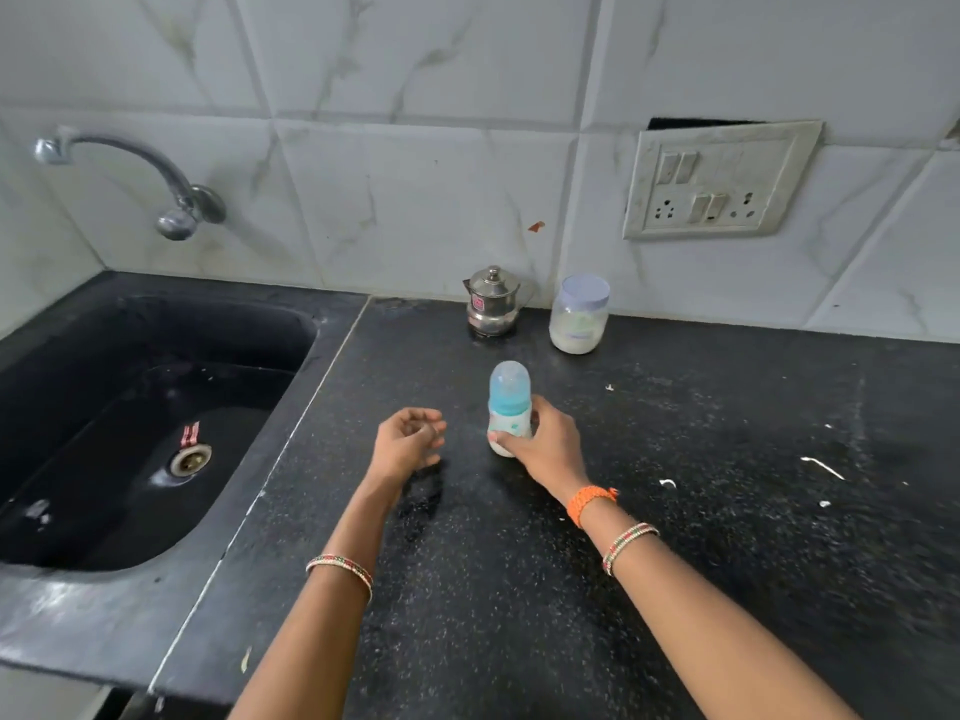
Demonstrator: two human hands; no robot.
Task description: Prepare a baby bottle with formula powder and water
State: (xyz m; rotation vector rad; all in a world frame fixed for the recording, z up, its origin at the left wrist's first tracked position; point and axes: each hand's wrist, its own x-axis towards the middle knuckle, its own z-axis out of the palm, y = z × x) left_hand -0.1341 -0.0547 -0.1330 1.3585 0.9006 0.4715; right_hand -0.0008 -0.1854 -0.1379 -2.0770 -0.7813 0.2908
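So I'm looking down at a black speckled stone counter (675, 511) and my right hand (548, 449) is wrapped round a small clear plastic baby bottle with a teal collar and a translucent dome cap (510, 407). Thumb's on the near side, fingers curl behind it, and the bottle stands upright on the counter about mid-frame. There's some greenish print on its body but it's too blurry for me to read.

My left hand (408, 441) sits just beside the bottle, not touching it, fingers loosely curled in and holding nothing.

Back by the marble-look tiled wall there's a little steel pot with a knobbed lid (491, 304) that has a red sticker on the front, text unreadable. Right next to it is a clear plastic jar with a pale lavender lid (579, 314), white powder in the bottom, faint label I can't make out.

Dark sink (78, 553) off to the left, with a curved chrome tap (156, 174) above it.
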